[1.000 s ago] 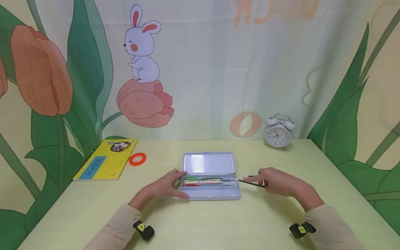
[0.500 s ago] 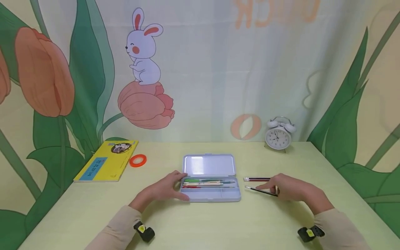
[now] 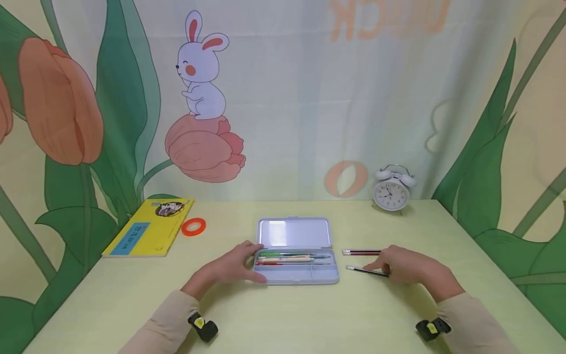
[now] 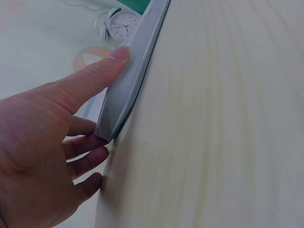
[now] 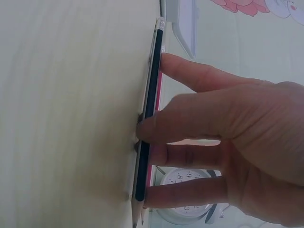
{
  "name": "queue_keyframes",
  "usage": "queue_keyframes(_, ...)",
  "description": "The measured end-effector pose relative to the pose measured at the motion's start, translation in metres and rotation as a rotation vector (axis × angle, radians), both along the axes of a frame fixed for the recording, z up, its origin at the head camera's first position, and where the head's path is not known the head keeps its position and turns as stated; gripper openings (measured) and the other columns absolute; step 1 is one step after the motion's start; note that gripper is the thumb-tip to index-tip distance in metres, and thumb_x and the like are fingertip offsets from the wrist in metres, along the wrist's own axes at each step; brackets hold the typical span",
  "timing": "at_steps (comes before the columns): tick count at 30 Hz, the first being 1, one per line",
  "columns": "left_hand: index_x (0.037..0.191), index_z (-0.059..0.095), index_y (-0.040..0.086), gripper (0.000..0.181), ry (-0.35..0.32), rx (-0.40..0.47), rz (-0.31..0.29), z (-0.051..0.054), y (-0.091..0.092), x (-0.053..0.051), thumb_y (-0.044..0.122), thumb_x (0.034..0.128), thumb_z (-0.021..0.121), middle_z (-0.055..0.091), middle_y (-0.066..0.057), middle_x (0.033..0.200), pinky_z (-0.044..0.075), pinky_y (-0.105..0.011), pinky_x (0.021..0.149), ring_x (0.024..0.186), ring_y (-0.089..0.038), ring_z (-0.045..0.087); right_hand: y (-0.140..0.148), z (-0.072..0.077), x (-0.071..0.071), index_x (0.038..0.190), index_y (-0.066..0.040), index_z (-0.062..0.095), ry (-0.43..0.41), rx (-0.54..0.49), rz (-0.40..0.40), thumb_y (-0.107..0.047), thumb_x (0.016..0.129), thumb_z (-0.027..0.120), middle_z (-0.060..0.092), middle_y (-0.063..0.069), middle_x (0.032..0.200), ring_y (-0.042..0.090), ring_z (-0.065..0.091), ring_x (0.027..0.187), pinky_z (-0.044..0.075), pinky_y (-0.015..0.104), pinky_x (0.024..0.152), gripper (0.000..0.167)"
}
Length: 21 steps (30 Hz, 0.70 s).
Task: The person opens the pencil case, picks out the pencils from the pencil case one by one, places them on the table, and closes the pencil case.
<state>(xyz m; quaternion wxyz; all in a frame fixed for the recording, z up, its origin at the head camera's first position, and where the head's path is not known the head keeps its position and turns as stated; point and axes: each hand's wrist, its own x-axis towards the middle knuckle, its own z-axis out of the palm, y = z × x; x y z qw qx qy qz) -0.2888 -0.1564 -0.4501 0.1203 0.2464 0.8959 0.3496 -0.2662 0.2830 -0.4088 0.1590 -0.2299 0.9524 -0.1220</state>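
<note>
A pale lilac pencil case (image 3: 325, 280) lies with its lid raised; pens and pencils, one green and one red among them, fill its rear compartment. My left hand (image 3: 234, 263) grips its left end, thumb along the front edge and forefinger at the back corner. In the left wrist view the thumb rests on the case's side. To the right of the case, my right hand (image 3: 409, 268) holds a black pencil (image 3: 367, 271) low over the table between thumb and fingers. Dark and red pencils (image 3: 360, 252) lie just behind it, partly hidden by the hand.
A yellow book (image 3: 155, 231) and an orange tape roll (image 3: 193, 227) lie at the back left. At the back right stands a white alarm clock (image 3: 391, 193). A printed curtain (image 3: 283, 98) hangs behind the table (image 3: 283, 319).
My right hand has moved right and toward me with the black pencil, away from the case's right edge, and is nearly still over the last half second. The left hand stays put.
</note>
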Motion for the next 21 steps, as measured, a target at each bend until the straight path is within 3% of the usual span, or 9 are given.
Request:
queue_keyframes(8, 0.152, 0.040, 0.002, 0.095, 0.000, 0.002, -0.005, 0.0010, -0.0003, -0.0007, 0.038, 0.0776, 0.087, 0.047, -0.008, 0.131, 0.036, -0.051, 0.109, 0.123, -0.027, 0.042, -0.0015, -0.0006, -0.0028, 0.121, -0.027, 0.075, 0.008, 0.009, 0.003, 0.014, 0.082, 0.066, 0.053, -0.003, 0.071, 0.013, 0.048, 0.064, 0.041, 0.026, 0.055, 0.057)
queue_keyframes(11, 0.151, 0.041, 0.002, 0.094, -0.001, 0.004, -0.007, 0.0006, 0.0000, -0.0005, 0.038, 0.0776, 0.087, 0.047, -0.008, 0.131, 0.035, -0.052, 0.109, 0.124, -0.027, 0.042, -0.0015, -0.0019, -0.0038, 0.115, -0.021, 0.078, 0.054, 0.009, 0.052, 0.012, 0.082, 0.068, 0.056, -0.004, 0.071, 0.010, 0.047, 0.064, 0.041, 0.026, 0.056, 0.048)
queue_keyframes(16, 0.151, 0.040, 0.000, 0.095, 0.011, -0.008, -0.010, 0.0004, -0.0004, 0.0000, 0.038, 0.0775, 0.087, 0.047, -0.009, 0.131, 0.034, -0.051, 0.110, 0.124, -0.027, 0.042, -0.0032, -0.0023, -0.0079, 0.078, -0.014, 0.076, 0.183, 0.035, 0.176, 0.009, 0.080, 0.071, 0.056, -0.007, 0.072, 0.008, 0.044, 0.066, 0.041, 0.027, 0.060, 0.024)
queue_keyframes(21, 0.151, 0.040, 0.001, 0.095, 0.013, -0.016, -0.004, 0.0018, -0.0007, -0.0003, 0.039, 0.0778, 0.086, 0.047, -0.008, 0.132, 0.034, -0.050, 0.111, 0.124, -0.027, 0.042, -0.0037, -0.0016, -0.0101, 0.061, -0.014, 0.061, 0.209, -0.001, 0.194, 0.013, 0.077, 0.066, 0.039, -0.010, 0.061, 0.006, 0.034, 0.058, 0.030, 0.024, 0.053, 0.031)
